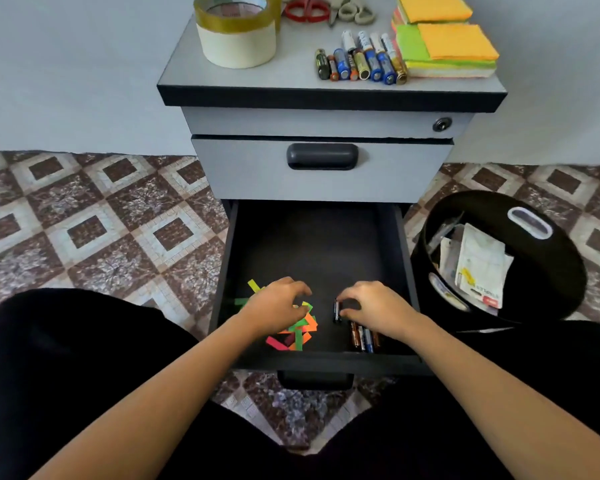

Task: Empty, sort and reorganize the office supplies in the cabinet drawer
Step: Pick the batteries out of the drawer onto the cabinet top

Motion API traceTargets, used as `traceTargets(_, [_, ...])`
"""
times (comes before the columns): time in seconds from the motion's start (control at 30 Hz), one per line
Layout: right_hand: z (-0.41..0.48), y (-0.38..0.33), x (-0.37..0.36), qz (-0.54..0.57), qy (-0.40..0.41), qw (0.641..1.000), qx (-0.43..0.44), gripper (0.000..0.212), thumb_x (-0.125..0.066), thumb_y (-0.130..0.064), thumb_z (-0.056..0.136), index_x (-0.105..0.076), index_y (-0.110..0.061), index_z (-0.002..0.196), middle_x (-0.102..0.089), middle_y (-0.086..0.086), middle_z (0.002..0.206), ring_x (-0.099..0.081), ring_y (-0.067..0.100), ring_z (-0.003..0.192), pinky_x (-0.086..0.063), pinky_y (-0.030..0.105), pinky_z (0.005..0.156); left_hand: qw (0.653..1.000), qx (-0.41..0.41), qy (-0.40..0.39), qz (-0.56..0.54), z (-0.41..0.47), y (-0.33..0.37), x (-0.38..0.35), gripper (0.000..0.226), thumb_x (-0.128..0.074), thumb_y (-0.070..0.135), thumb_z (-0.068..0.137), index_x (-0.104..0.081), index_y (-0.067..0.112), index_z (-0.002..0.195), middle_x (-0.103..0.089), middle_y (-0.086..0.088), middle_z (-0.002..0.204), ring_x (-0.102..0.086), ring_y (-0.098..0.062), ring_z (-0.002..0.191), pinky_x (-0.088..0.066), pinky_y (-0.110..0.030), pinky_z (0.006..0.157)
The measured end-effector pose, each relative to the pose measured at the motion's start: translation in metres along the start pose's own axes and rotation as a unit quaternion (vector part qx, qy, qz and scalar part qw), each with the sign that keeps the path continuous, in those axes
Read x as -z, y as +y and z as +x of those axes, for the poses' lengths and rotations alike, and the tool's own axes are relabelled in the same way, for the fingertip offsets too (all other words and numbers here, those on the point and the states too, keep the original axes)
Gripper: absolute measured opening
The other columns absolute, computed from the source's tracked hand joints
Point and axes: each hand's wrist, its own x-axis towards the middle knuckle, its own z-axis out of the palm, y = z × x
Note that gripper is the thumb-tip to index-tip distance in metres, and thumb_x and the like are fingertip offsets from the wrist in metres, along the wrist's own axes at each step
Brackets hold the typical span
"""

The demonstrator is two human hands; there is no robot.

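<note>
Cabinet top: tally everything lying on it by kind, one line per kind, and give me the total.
Tape rolls: 2, stacked
Scissors: 2
Batteries: 8, as far as the tight row can be told apart
Sticky-note piles: 2
Total: 14

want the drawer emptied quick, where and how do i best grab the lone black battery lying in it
Pinch the black battery across its middle, coming from above: it lies flat on the drawer floor, apart from the other batteries, so both long sides are free. The right hand pinches it so.
</note>
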Motion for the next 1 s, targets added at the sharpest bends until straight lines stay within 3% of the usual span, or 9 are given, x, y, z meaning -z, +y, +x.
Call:
traceTargets(0.17, [0.022, 0.011, -0.033, 0.032, -0.005, 0.995, -0.091, 0.023, -0.060, -0.033, 0.089, -0.069, -0.015, 0.099, -0.067, 0.008, 0.099, -0.063, 0.026, 0.096, -0.052, 0.035, 0.080, 0.999, 0.015, -0.028, 0.005, 0.013, -0.006, -0.018, 0.035, -0.055, 0.028, 0.091, -0.055, 0.018, 0.125, -0.056, -0.002, 0.116, -0.054, -0.017, 0.107, -0.042, -0.026, 0.090])
traceTargets(0.33, [0.039, 0.008, -0.044, 0.008, 0.029, 0.988, -0.151, 0.036, -0.054, -0.045, 0.091, -0.066, -0.011, 0.093, -0.067, 0.008, 0.094, -0.064, 0.026, 0.090, -0.042, 0.028, 0.063, 0.999, 0.035, -0.039, -0.009, 0.021, -0.012, -0.030, 0.034, -0.056, 0.025, 0.091, -0.055, 0.017, 0.124, -0.056, -0.004, 0.119, -0.054, -0.017, 0.108, -0.043, -0.026, 0.090])
traceTargets(0.5, [0.049, 0.008, -0.050, -0.003, 0.029, 0.988, -0.154, 0.034, -0.057, -0.042, 0.091, -0.062, -0.009, 0.096, -0.065, 0.011, 0.103, -0.062, 0.029, 0.096, -0.049, 0.034, 0.071, 0.998, 0.036, -0.049, -0.012, 0.025, -0.014, -0.040, 0.031, -0.055, 0.023, 0.091, -0.058, 0.016, 0.121, -0.057, -0.004, 0.115, -0.055, -0.018, 0.106, -0.044, -0.027, 0.089])
traceTargets(0.63, [0.055, 0.013, -0.045, 0.100, 0.034, 0.978, -0.180, 0.027, -0.058, -0.031, 0.089, -0.067, -0.006, 0.095, -0.066, 0.014, 0.101, -0.062, 0.030, 0.096, -0.049, 0.033, 0.075, 0.995, -0.002, -0.095, 0.021, 0.031, -0.007, -0.048, 0.026, -0.054, 0.021, 0.090, -0.062, 0.010, 0.113, -0.063, -0.011, 0.112, -0.057, -0.025, 0.106, -0.045, -0.031, 0.089])
traceTargets(0.77, [0.061, 0.024, -0.023, 0.251, 0.066, 0.946, -0.197, 0.022, -0.064, -0.022, 0.084, -0.070, -0.001, 0.086, -0.068, 0.012, 0.082, -0.063, 0.021, 0.071, -0.051, 0.031, 0.068, 0.989, -0.026, -0.144, 0.029, 0.040, 0.007, -0.054, 0.027, -0.054, 0.016, 0.090, -0.064, 0.007, 0.114, -0.065, -0.011, 0.116, -0.057, -0.026, 0.110, -0.044, -0.031, 0.092])
traceTargets(0.87, [0.059, 0.030, -0.005, 0.357, 0.081, 0.910, -0.196, 0.013, -0.066, -0.020, 0.085, -0.067, -0.007, 0.086, -0.064, 0.006, 0.080, -0.065, 0.017, 0.075, -0.053, 0.027, 0.061, 0.983, -0.043, -0.179, 0.006, 0.047, 0.021, -0.060, 0.027, -0.056, 0.013, 0.090, -0.066, 0.007, 0.115, -0.066, -0.009, 0.117, -0.059, -0.024, 0.109, -0.043, -0.025, 0.090])
traceTargets(1.0, [0.053, 0.034, 0.007, 0.408, 0.078, 0.893, -0.172, 0.009, -0.066, -0.020, 0.087, -0.064, -0.012, 0.088, -0.060, -0.003, 0.081, -0.062, 0.006, 0.072, -0.051, 0.023, 0.062, 0.974, -0.053, -0.221, 0.001, 0.054, 0.035, -0.067, 0.026, -0.059, 0.016, 0.089, -0.068, 0.010, 0.113, -0.068, -0.006, 0.115, -0.060, -0.020, 0.106, -0.043, -0.023, 0.087])
